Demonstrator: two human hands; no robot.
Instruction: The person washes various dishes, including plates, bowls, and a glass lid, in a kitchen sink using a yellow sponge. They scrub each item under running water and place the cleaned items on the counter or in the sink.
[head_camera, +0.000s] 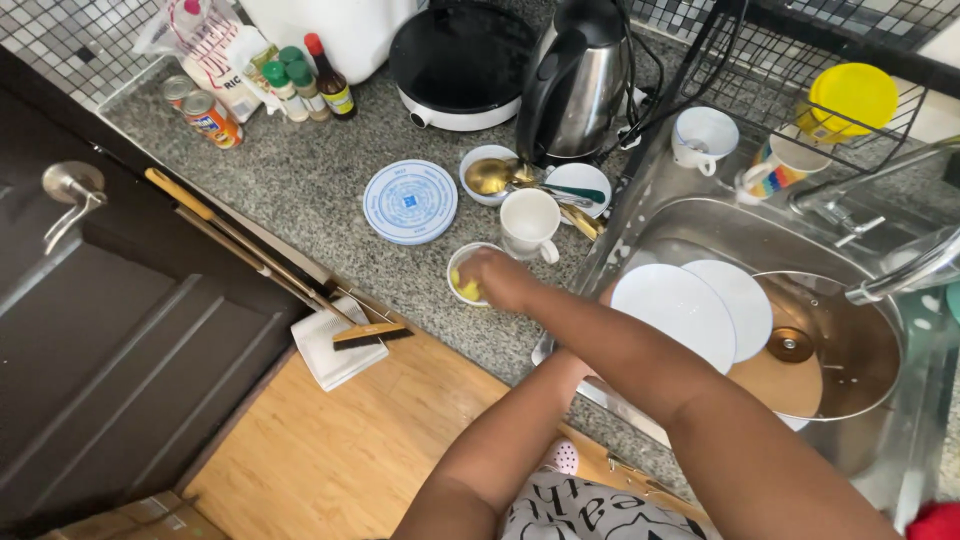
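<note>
A grey door (120, 330) with a lever handle (68, 192) stands far left of the sink (700, 225). Between it and the counter (310, 190) lean long wooden sticks (240, 240), ending at a white dustpan (335, 350) with a brush (370, 335) on the wood floor (340, 450). At the counter's back left, well away from the sink, stand cans (205, 115), spice jars (285, 85) and a sauce bottle (330, 80). Nearer the sink lies a round blue-and-white lid (410, 202). Just right of it the right hand (492, 275) reaches across into a small white bowl (458, 262), its fingers curled on a yellow sponge (466, 290) inside. A white mug (530, 224) stands just beside that bowl, and behind it are another bowl (478, 160) holding a gold ladle (492, 176) and a plate (582, 182) with cutlery. A cooker (460, 62) and a steel kettle (578, 85) stand at the back. The left hand (578, 358) sits at the sink's near edge, mostly hidden under the right forearm; I cannot tell how it is held. In the sink lie two white plates (680, 310) over a glass pot lid (830, 350). Behind the sink are a white cup (702, 138), a striped mug (775, 170) and a rack (830, 70) with a yellow lid (852, 98).
</note>
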